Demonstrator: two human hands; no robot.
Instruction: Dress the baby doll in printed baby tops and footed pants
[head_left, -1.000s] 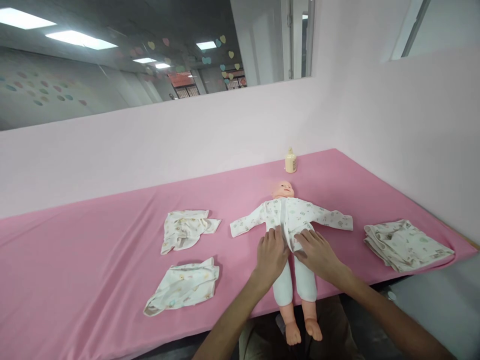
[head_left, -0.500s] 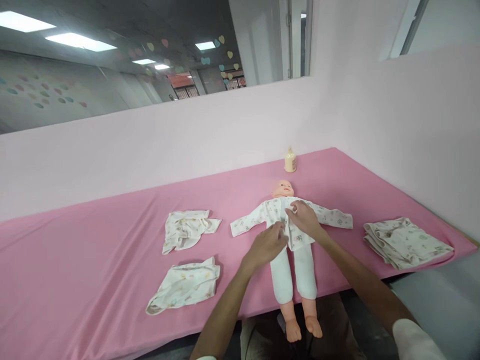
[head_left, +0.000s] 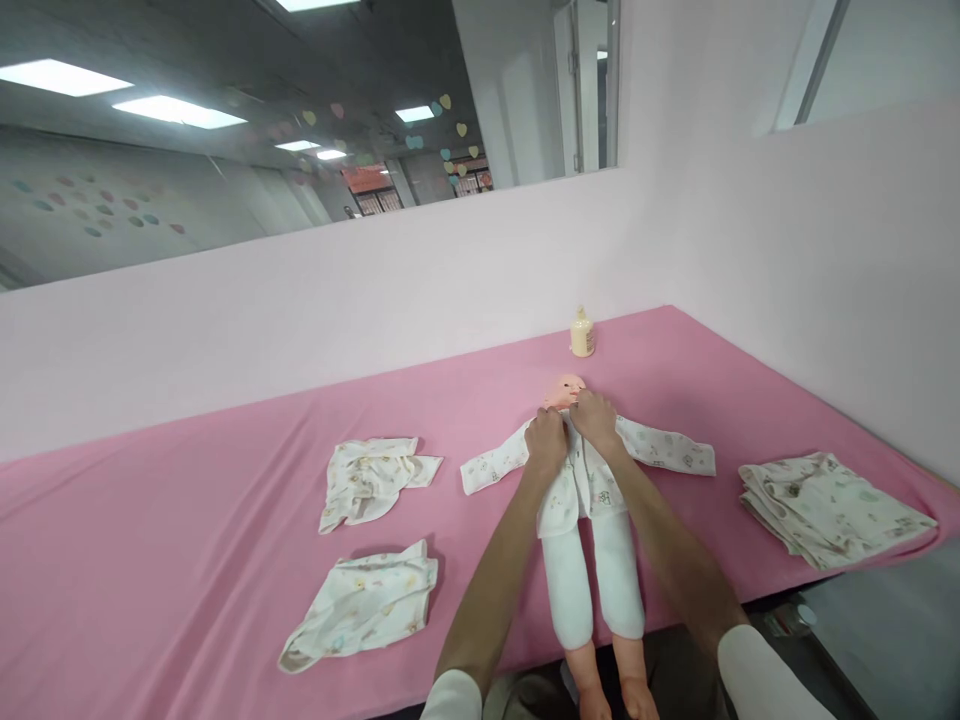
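Note:
A baby doll (head_left: 568, 388) lies on its back on the pink sheet, its feet toward me. It wears a white printed baby jacket (head_left: 556, 512) whose front hangs apart down the middle; both sleeves stretch out sideways. My left hand (head_left: 547, 438) is closed on the jacket's left-hand front edge near the collar. Just below the doll's chin, my right hand (head_left: 595, 416) is closed on the other edge of the collar. My hands cover the doll's neck and upper chest.
Two printed baby garments, one crumpled (head_left: 375, 482) and one folded (head_left: 367, 605), lie to the left. At right sits a folded printed cloth (head_left: 836, 510). A cream pump bottle (head_left: 581, 335) stands beyond the doll's head, near the wall (head_left: 420, 300).
Both hands have moved up from the doll's chest to the jacket's collar and closed on its edges. The camera view has tilted slightly upward.

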